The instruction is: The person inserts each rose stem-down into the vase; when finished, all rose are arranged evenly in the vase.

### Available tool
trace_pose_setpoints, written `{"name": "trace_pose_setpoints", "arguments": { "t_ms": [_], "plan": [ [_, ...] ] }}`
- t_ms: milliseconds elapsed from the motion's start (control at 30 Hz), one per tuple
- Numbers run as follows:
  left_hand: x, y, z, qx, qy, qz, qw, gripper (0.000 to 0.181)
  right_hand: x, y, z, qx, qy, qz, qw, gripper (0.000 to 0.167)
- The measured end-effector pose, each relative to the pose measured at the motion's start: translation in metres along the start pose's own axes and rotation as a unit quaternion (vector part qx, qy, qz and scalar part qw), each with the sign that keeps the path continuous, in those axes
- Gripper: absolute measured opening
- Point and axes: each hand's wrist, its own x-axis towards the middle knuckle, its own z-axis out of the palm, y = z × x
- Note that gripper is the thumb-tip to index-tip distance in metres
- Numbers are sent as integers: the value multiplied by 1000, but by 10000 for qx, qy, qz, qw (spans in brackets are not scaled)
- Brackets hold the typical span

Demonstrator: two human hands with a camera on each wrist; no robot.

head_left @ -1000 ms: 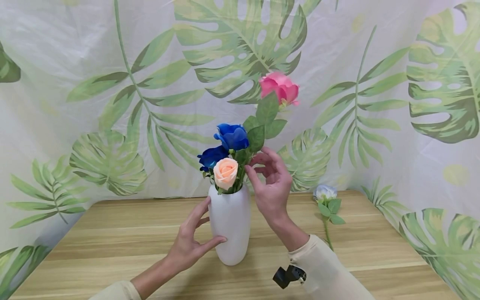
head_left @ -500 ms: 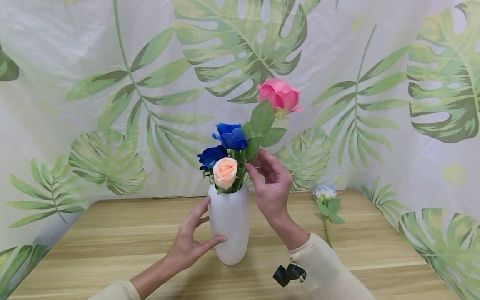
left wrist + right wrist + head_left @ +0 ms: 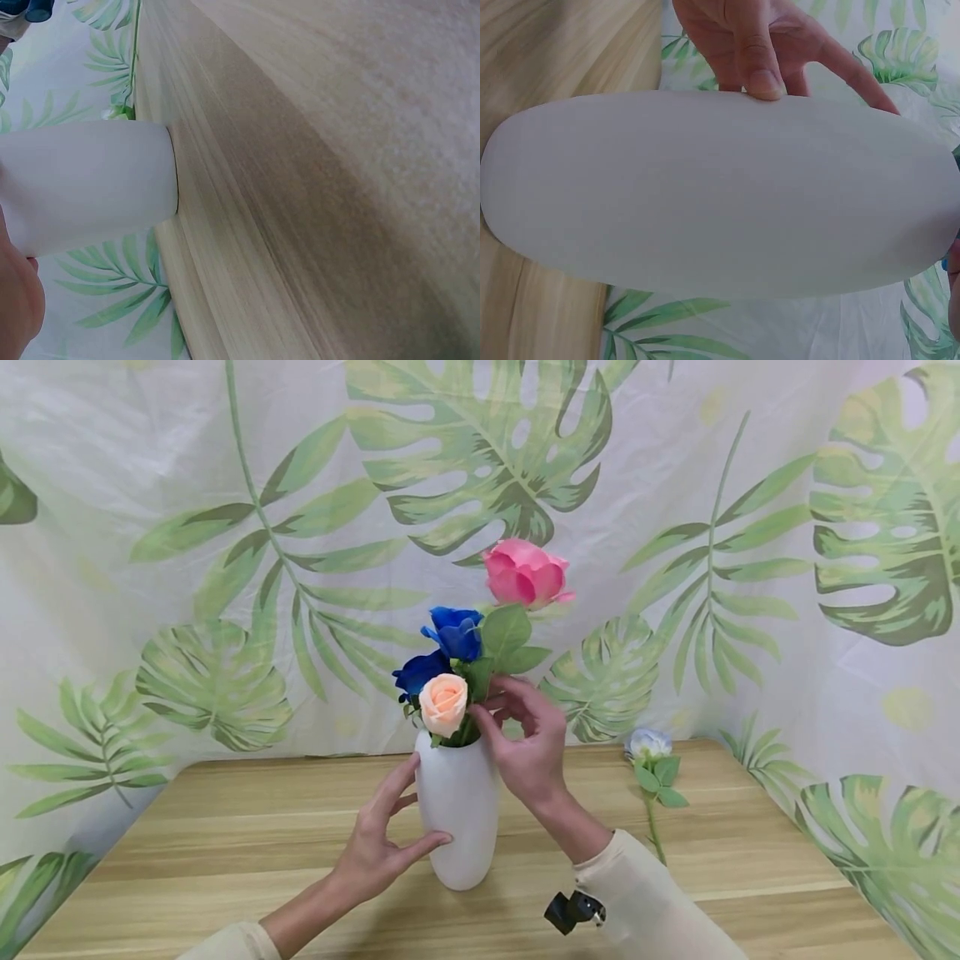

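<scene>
A white vase (image 3: 459, 814) stands upright on the table, filling much of the right wrist view (image 3: 720, 195). The left hand (image 3: 382, 843) grips its left side, thumb on the front; that hand also shows in the right wrist view (image 3: 757, 41). Two blue flowers (image 3: 455, 632) and a peach rose (image 3: 443, 705) stand in the vase. Above its right rim the right hand (image 3: 528, 739) pinches the stem of a pink flower (image 3: 527, 573), below its green leaves (image 3: 506, 628). The stem's lower end is hidden behind the hand and the rose.
A pale blue flower (image 3: 648, 744) with green leaves lies on the wooden table (image 3: 735, 860) to the right. A leaf-patterned cloth (image 3: 420, 485) hangs behind the table. A small black device (image 3: 573, 912) is by the right sleeve.
The pink flower has come down and to the left with the right hand, nearer the vase's opening. The left hand keeps its grip on the vase.
</scene>
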Motion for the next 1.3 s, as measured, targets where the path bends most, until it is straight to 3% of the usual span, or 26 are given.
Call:
{"name": "trace_pose_setpoints", "arguments": {
  "t_ms": [133, 233, 367, 467, 667, 900, 1300],
  "plan": [
    [0, 0, 0, -2, -14, -14, 10000, 100, 0, -2, 1, 186, 233, 107, 9995, 22],
    [0, 0, 0, 10, -9, -19, 10000, 100, 2, -5, 2, 396, 510, 489, 9967, 19],
    [0, 0, 1, 16, -4, -8, 10000, 101, 5, -9, 3, 756, 911, 1226, 9854, 29],
    [0, 0, 1, 11, -6, -25, 10000, 101, 7, -12, 3, 810, 1087, 1460, 9800, 42],
    [1, 0, 1, 20, 1, -40, 10000, 100, 9, -10, 3, 133, 1023, 627, 9927, 44],
    [1, 1, 1, 39, 3, -18, 10000, 101, 12, -8, 2, -233, 852, -95, 9960, 38],
    [0, 2, 1, 58, -5, -93, 9999, 103, 10, -3, 1, 70, 523, -29, 9986, 34]
  ]
}}
